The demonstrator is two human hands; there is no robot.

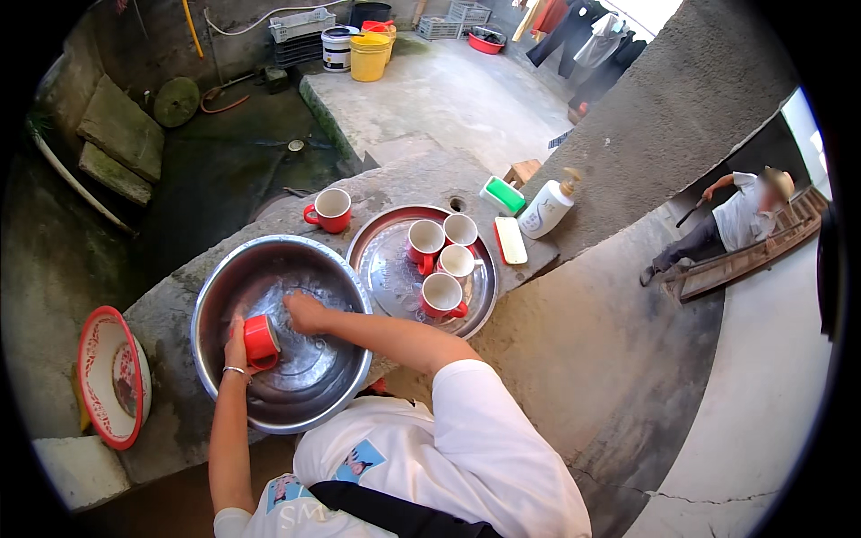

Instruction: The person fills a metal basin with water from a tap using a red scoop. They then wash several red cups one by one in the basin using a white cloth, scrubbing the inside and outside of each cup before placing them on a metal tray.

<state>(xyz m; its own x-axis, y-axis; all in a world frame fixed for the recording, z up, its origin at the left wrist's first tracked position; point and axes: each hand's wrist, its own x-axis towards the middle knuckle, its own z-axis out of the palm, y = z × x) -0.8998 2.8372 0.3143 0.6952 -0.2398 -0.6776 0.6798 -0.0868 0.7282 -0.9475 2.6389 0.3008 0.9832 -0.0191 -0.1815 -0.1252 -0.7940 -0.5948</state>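
Toward the left edge of the metal basin (pixel 260 262), a red mug (pixel 258 342) is gripped by the fingers of the left hand (pixel 236 346). Near the middle, the right hand (pixel 305 313) is held curled; whether anything is pinched cannot be told.

The left hand (pixel 235 347) seems partly hidden behind the red mug (pixel 260 338).

Pale letters (pixel 303 514) on white shirt (pixel 430 448)

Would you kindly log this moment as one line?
left hand: holds red mug inside steel basin; right hand: inside basin, apart from mug; round tray: four mugs; concrete ledge: one more mug
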